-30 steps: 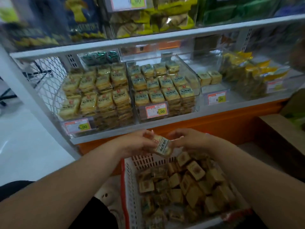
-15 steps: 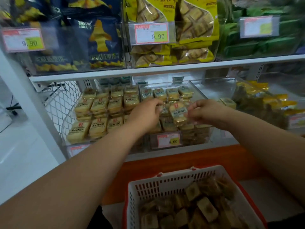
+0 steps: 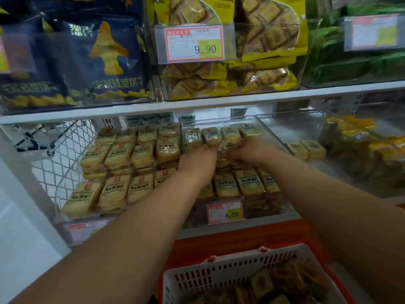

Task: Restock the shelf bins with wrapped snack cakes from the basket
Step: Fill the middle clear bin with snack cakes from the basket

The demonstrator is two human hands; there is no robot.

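Both my hands reach into the clear middle shelf bin (image 3: 271, 137), which holds rows of wrapped snack cakes. My left hand (image 3: 197, 156) and my right hand (image 3: 247, 148) meet over the middle row and together pinch one wrapped snack cake (image 3: 221, 150) by its clear wrapper, low against the stacked cakes. The white basket (image 3: 219, 273) with an orange rim sits below at the bottom of the view, with several wrapped cakes (image 3: 263, 284) loose inside.
A second bin (image 3: 72, 178) of the same cakes stands to the left beside a wire mesh side. A third bin at the right holds two cakes (image 3: 306, 150). Price tags hang on the bin fronts. Bagged snacks fill the shelf above (image 3: 197, 104).
Both hands lifted one cake from over the basket up into the middle bin and have moved further back and lower onto the stacked rows. The view has tilted upward.
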